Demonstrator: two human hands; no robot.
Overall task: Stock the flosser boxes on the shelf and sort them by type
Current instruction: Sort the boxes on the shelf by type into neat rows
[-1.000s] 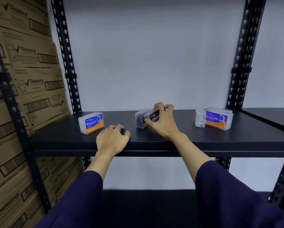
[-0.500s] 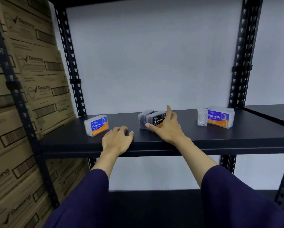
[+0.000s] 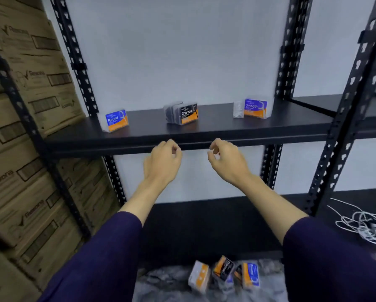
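Three groups of flosser boxes stand on the black shelf point(image 3: 226, 132): a blue Round box point(image 3: 116, 120) at the left, black Charcoal boxes point(image 3: 183, 113) in the middle, blue Smooth boxes point(image 3: 253, 108) at the right. My left hand point(image 3: 164, 161) and my right hand point(image 3: 225, 159) hang just below the shelf's front edge, fingers loosely curled, each holding nothing. Several more flosser boxes point(image 3: 225, 275) lie on the floor below.
Stacked cardboard cartons point(image 3: 23, 136) fill the rack at the left. Black perforated uprights point(image 3: 344, 110) frame the bay. A tangle of white cable point(image 3: 365, 225) lies on the lower shelf at the right.
Both hands have left the shelf top and dropped below its front edge. My right hand has let go of the Charcoal box. The view has tilted down, showing the boxes on the floor.
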